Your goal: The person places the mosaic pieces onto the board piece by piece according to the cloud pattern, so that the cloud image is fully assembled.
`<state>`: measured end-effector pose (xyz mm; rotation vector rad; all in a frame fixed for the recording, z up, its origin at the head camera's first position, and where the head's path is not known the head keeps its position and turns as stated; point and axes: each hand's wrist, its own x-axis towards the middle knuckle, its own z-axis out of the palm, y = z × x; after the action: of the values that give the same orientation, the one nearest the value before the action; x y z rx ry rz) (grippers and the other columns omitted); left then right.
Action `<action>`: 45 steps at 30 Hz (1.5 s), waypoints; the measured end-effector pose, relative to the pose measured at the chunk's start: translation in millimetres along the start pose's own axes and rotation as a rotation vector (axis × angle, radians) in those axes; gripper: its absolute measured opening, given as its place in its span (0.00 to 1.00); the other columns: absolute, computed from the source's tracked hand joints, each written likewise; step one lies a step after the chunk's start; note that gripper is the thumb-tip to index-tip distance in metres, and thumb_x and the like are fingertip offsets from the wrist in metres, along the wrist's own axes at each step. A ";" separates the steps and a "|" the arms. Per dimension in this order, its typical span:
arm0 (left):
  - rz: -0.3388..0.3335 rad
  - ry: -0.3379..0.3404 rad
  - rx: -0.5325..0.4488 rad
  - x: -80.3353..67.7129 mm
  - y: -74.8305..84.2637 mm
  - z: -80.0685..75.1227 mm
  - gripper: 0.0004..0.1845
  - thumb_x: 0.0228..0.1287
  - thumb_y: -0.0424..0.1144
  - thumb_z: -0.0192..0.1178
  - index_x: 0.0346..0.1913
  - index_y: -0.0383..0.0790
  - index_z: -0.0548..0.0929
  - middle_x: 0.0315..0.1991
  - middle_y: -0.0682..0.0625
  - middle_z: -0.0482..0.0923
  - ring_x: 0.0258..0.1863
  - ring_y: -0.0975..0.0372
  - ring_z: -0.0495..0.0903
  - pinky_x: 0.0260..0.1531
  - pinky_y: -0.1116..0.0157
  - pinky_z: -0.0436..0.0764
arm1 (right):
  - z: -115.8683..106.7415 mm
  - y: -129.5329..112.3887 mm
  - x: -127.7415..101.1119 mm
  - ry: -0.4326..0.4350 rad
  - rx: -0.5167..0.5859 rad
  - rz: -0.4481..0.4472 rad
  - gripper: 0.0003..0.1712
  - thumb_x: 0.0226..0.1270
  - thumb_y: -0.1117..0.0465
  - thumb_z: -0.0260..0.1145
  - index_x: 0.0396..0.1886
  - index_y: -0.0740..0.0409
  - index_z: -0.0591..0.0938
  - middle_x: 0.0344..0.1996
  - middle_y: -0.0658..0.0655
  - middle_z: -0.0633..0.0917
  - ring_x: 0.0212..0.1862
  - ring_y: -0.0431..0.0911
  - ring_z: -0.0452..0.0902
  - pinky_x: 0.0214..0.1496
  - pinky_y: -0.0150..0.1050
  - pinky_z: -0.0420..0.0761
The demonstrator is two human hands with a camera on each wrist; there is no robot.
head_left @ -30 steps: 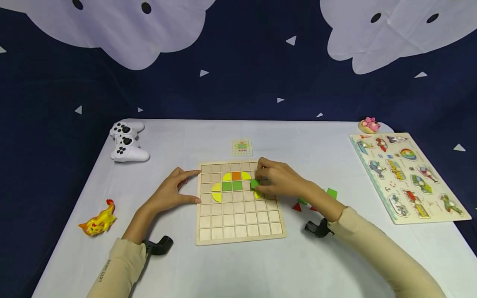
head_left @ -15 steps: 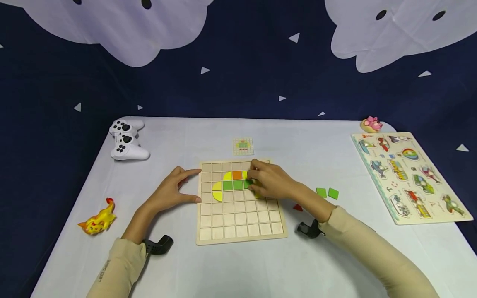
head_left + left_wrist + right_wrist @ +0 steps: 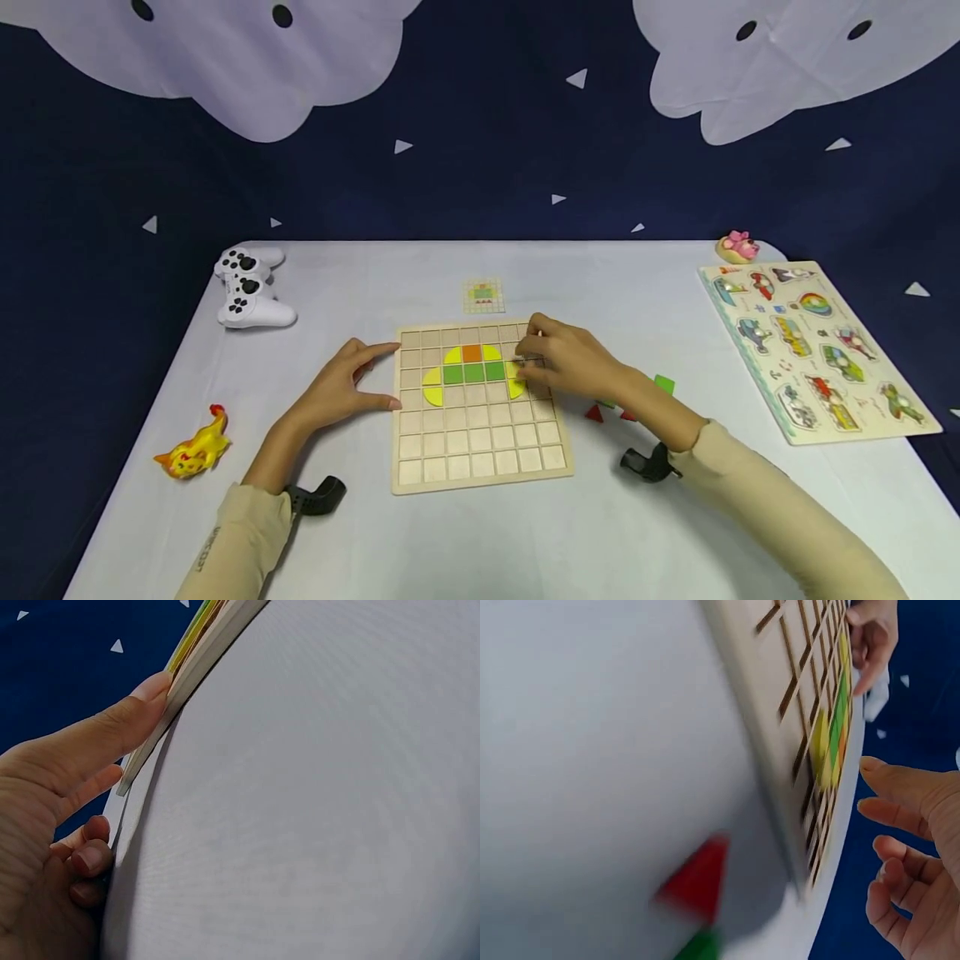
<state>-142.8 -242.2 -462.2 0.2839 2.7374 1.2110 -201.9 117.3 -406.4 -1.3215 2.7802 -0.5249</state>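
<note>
Steadying grid board on white table: left hand rests straight fingers on left edge. Right hand hovers over right-hand cells, fingers loose, holding nothing. Green square sits in row. Advice: press flush, keep board braced.

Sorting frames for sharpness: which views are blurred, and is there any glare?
Head view: sharp, even light, no glare on the board. Left wrist view: sharp on the left hand. Right wrist view: red triangle and near board edge blurred.
</note>
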 end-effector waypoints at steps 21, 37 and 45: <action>-0.003 0.007 -0.004 -5.1 -2.7 -3.8 0.48 0.40 0.49 0.82 0.69 0.45 0.74 0.35 0.48 0.61 0.34 0.58 0.62 0.35 0.63 0.64 | -12.7 43.9 -96.1 0.023 -0.059 0.160 0.14 0.50 0.54 0.80 0.33 0.54 0.87 0.36 0.48 0.77 0.33 0.38 0.72 0.33 0.36 0.74; -0.003 0.000 0.006 -1.5 0.6 -3.6 0.48 0.39 0.49 0.82 0.69 0.45 0.74 0.35 0.48 0.61 0.35 0.58 0.62 0.36 0.61 0.64 | -4.1 41.8 -86.9 0.103 -0.062 0.072 0.14 0.47 0.55 0.80 0.31 0.55 0.86 0.37 0.48 0.76 0.33 0.40 0.75 0.33 0.38 0.77; -0.008 -0.002 -0.003 0.0 -0.1 -0.5 0.48 0.40 0.50 0.82 0.69 0.45 0.74 0.36 0.48 0.61 0.35 0.58 0.62 0.36 0.61 0.64 | 0.7 22.1 -57.4 0.080 -0.009 0.002 0.14 0.50 0.54 0.78 0.33 0.57 0.86 0.38 0.49 0.77 0.35 0.42 0.77 0.34 0.37 0.79</action>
<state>-142.9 -242.6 -462.0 0.2733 2.7321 1.2116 -181.4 173.5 -421.1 -1.3289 2.8505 -0.5785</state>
